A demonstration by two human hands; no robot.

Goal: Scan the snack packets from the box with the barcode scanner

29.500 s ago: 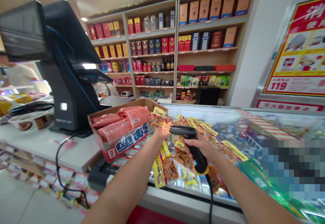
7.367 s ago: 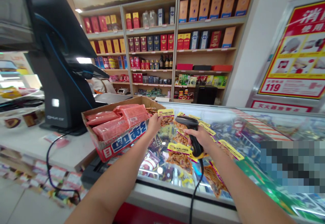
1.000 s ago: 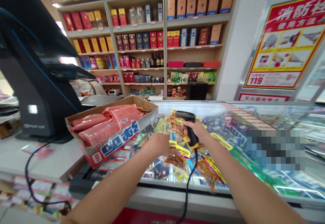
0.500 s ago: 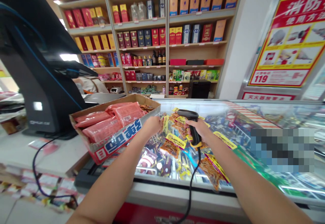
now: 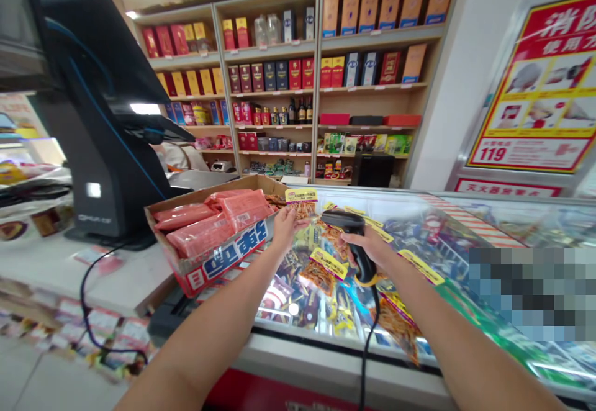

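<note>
My left hand [image 5: 284, 228] is raised beside the cardboard box and pinches a snack packet with a yellow label [image 5: 302, 203]. My right hand [image 5: 367, 246] is wrapped around the handle of a black corded barcode scanner [image 5: 342, 220], whose head points left toward that packet. Below both hands, more yellow-labelled snack packets [image 5: 323, 272] lie scattered on the glass top of a chest freezer [image 5: 335, 352]. The open cardboard box [image 5: 218, 261], filled with pink wrapped packs, stands at the freezer's left end, touching neither hand.
A black point-of-sale terminal [image 5: 102, 125] stands on the white counter [image 5: 102, 274], with a black cable [image 5: 88, 311] hanging over its edge. Shelves of boxed goods and bottles [image 5: 279, 76] line the back wall. A person [image 5: 174, 156] stands behind the terminal.
My left hand has risen from the freezer top with a packet pinched in its fingers. The scanner stays in my right hand, and the view has shifted slightly.
</note>
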